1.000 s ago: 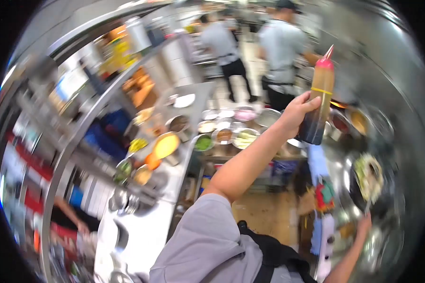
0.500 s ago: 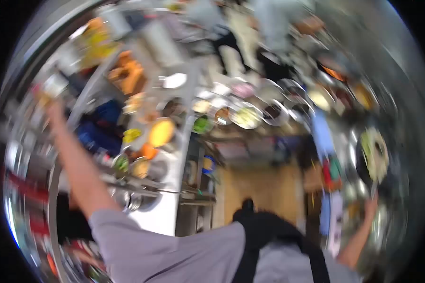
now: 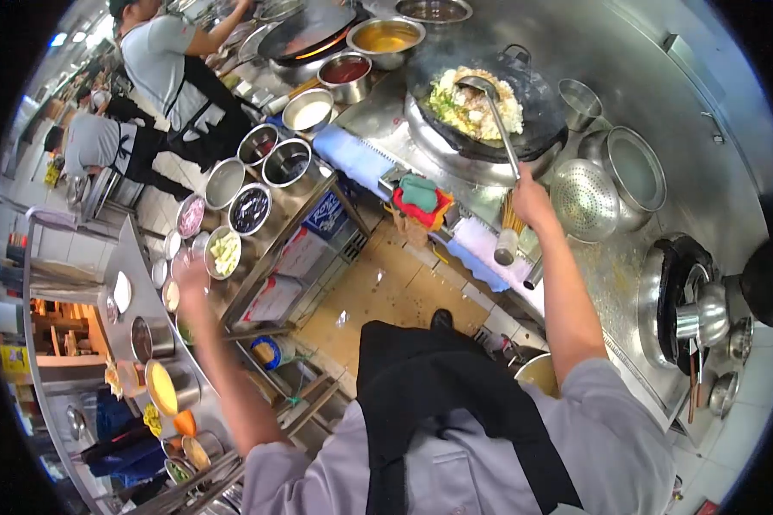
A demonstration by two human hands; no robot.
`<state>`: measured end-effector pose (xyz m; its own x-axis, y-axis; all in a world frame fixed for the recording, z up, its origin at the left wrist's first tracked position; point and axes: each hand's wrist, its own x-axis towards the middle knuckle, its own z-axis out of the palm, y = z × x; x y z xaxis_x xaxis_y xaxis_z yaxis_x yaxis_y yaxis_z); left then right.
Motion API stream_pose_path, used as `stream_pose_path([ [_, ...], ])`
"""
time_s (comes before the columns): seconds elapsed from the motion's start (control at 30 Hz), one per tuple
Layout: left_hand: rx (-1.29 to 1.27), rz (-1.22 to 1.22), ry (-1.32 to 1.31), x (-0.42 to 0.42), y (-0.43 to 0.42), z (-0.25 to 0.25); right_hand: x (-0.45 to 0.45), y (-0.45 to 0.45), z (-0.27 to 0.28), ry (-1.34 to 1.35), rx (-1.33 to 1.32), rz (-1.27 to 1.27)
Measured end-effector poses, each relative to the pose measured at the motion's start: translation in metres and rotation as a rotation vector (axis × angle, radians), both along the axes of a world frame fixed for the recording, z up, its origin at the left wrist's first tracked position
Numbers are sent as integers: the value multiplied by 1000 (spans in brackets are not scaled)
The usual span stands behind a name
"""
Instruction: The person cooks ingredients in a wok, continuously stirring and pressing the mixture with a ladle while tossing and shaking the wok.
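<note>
Steel counter [image 3: 608, 279]: right hand [image 3: 532, 202], nearer the wok [image 3: 539, 112], grips the ladle [image 3: 502, 129] slanting into it; left hand [image 3: 192, 279] blurred, grip unclear.

I see a blue box [image 3: 325, 216] down low w/ big white letters. Starts "ROY", I think; can't tell the rest. Pale packs [image 3: 302, 257] next to it have some marks too, but they're too small & fuzzy 2 read.

The ladle [image 3: 501, 130] and strainer [image 3: 585, 201] are shiny metal, the apron [image 3: 429, 378] matt cloth.
</note>
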<state>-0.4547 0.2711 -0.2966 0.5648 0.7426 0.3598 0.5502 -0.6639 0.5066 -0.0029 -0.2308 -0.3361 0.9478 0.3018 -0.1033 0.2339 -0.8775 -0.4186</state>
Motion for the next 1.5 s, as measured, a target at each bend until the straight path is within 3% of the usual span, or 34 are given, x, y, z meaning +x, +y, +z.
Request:
stream_pose_path([
  [0.03,-494,-28,-175,77,-69,-21,-2,1,3,10,13,16],
  [0.07,-219,-182,-130,126,-93,-68,-5,1,7,20,23,25],
  [0.1,-429,-339,-159,163,-110,-125,-4,0,6,31,-21,14],
  [0.13,-558,-314,46,200,-160,-104,-1,-1,2,34,-21,11],
  [0.17,-193,-543,107,226,-179,-117,-2,0,6,27,-31,13],
  [0.37,440,-842,377,345,-228,-125,-12,-5,-2,-9,-43,1],
  [0.43,497,-912,465,368,-223,-151,-15,-1,-1,-47,12,-20],
  [0.5,473,-1002,596,391,-218,-147,-18,-2,-5,-47,25,-46],
  [0.53,423,-1058,687,394,-215,-132,-19,0,-4,-41,40,-53],
  [0.6,446,-1103,606,399,-195,-108,-24,5,4,-66,44,-80],
  [0.67,180,-989,593,403,-169,-72,-30,5,4,-42,81,-81],
  [0.7,173,-896,529,408,-148,-80,-33,4,2,-27,73,-118],
  [0.77,156,-750,492,427,-101,-103,-35,9,-3,-248,-21,-88],
  [0.87,148,-709,595,434,-66,-138,-35,33,20,11,-50,-204],
  [0.93,145,-714,663,429,-67,-146,-37,41,24,26,-64,-221],
  [1.0,317,-703,334,410,-88,-130,-39,46,28,15,-38,-211],
  [1.07,222,-1137,214,389,-117,-117,-38,46,25,48,-30,-242],
  [1.13,89,-1501,135,371,-162,-136,-38,42,10,37,200,-257],
  [1.17,188,-1505,210,365,-179,-150,-36,34,-24,-186,263,-197],
  [1.2,288,-1502,283,365,-189,-165,-36,37,-14,-200,258,-194],
  [1.27,388,-1501,253,377,-192,-198,-52,56,14,352,669,-508],
  [1.3,479,-1493,237,383,-193,-204,-57,55,19,400,857,-564],
  [1.33,475,-1480,235,384,-192,-191,-54,49,26,401,851,-552],
  [1.4,-485,-1344,697,387,-181,-150,-49,32,36,370,850,-717],
  [1.5,-1540,-685,88,375,-155,-153,-2,4,41,363,809,-647],
])
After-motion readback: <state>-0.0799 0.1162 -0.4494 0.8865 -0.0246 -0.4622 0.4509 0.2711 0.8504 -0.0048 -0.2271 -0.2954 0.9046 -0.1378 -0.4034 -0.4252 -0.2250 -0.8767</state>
